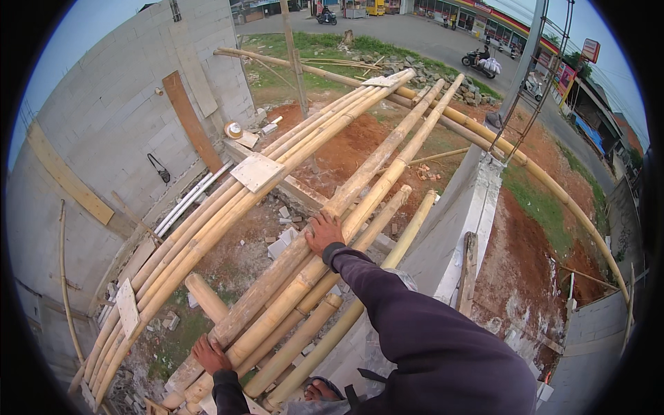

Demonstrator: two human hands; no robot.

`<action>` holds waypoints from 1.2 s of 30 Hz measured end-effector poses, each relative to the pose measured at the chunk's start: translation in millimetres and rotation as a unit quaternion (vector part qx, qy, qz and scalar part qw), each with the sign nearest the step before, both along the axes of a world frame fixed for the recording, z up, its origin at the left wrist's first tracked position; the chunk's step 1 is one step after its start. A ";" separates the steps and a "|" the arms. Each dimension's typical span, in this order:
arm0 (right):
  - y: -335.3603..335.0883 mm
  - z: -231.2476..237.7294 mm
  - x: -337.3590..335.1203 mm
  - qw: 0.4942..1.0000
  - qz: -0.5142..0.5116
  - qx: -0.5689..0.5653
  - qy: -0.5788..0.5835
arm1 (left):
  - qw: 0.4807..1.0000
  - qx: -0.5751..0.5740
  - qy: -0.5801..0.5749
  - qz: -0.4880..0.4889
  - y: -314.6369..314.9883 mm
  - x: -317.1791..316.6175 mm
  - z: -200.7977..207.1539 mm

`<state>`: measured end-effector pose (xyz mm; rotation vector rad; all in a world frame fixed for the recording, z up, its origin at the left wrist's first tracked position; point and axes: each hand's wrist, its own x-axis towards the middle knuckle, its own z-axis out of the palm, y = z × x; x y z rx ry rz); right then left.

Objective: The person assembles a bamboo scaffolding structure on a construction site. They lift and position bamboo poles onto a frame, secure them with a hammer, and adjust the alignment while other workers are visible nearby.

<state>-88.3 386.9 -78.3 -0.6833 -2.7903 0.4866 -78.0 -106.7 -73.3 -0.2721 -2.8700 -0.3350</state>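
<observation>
A thick bamboo pole point(273, 277) runs from the lower left toward the far right, high above the ground. My right hand point(324, 233) is wrapped over its upper side near the middle of the view. Lower down, my left hand point(211, 354) grips the same pole from its left side, fingers curled over it. Close alongside on the right lies a second long bamboo pole point(373, 207). Shorter bamboo poles point(408, 238) lie beyond that one. A cut bamboo stub point(206, 297) sticks out under the held pole, above my left hand.
Left of me, a bundle of bamboo poles point(200, 252) carries nailed plywood plates point(256, 171). A block wall point(124, 104) stands behind it. To the right are a concrete wall top point(477, 200) and upright rebar point(543, 76). My foot point(321, 391) shows below, over rubble-strewn ground.
</observation>
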 end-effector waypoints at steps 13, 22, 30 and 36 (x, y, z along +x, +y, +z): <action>-1.4 -0.6 1.4 0.999 0.000 -0.004 0.037 | 1.000 0.014 -0.001 -0.008 2.5 0.7 4.5; -0.5 -2.8 0.4 1.000 0.002 0.009 0.028 | 1.000 0.020 -0.012 -0.002 3.5 2.0 6.1; -0.3 -2.3 0.2 1.000 0.000 0.005 0.024 | 1.000 0.017 -0.007 -0.008 2.9 2.0 5.1; -0.6 -1.7 0.7 1.000 -0.002 0.002 0.031 | 1.000 0.015 -0.009 -0.012 3.0 1.6 5.1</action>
